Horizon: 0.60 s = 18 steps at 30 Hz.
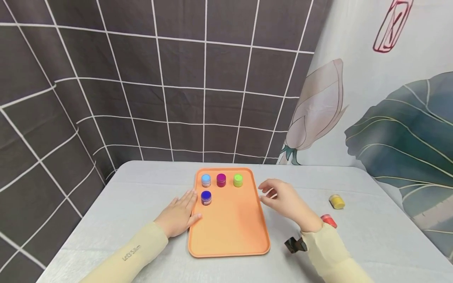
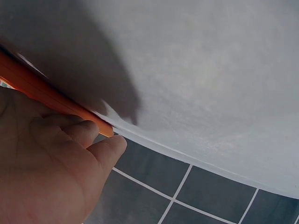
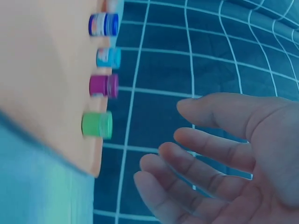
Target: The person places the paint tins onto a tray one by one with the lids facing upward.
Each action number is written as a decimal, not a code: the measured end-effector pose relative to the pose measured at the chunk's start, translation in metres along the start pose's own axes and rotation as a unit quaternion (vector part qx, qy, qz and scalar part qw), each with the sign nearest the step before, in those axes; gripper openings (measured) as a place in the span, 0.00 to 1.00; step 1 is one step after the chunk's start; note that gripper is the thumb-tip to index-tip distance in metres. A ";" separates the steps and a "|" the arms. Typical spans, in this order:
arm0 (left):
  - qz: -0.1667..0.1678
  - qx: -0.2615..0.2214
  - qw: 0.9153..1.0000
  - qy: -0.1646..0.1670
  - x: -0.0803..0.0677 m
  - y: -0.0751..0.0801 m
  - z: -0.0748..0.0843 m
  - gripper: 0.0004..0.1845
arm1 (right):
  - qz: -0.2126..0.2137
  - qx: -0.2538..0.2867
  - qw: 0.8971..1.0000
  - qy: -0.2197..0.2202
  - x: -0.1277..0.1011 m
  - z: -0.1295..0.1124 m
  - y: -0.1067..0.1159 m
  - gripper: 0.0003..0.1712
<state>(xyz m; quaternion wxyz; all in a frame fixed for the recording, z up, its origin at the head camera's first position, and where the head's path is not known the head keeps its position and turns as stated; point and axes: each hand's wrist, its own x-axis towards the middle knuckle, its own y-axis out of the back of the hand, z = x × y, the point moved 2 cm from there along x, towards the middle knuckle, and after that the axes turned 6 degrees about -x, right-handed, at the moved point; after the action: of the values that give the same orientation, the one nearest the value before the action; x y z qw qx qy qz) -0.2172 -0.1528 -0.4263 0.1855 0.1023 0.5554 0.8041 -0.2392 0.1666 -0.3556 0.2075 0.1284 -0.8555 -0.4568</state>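
An orange tray (image 1: 230,232) lies on the table. In its far part stand several small paint jars: a light blue jar (image 1: 206,181), a purple jar (image 1: 221,180), a green jar (image 1: 238,180) and, nearer, a dark blue jar (image 1: 206,198). My left hand (image 1: 179,214) rests at the tray's left rim with its fingers straight and the thumb over the edge. Just off the right rim, my right hand (image 1: 284,198) holds nothing. Its loosely bent, spread fingers show in the right wrist view, with the green jar (image 3: 97,125) the closest one.
Right of the tray, a yellow jar (image 1: 337,201) lies tipped on the table, and a red jar (image 1: 328,221) shows beside the right wrist. A black strap piece (image 1: 295,245) sticks out by the right sleeve. Behind the table hangs a dark cloth (image 1: 184,106) with white grid lines.
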 end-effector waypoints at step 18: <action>0.002 0.001 1.000 -0.002 0.001 -0.005 -0.004 0.39 | -0.090 -0.094 0.988 -0.087 -0.041 0.032 0.034 0.16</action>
<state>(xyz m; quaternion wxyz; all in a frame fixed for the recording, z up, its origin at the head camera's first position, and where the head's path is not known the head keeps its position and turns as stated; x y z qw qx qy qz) -0.2189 -0.1540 -0.4324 0.1844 0.1052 0.5555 0.8039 -0.2194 0.2256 -0.3532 0.1011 0.1447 -0.8082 -0.5619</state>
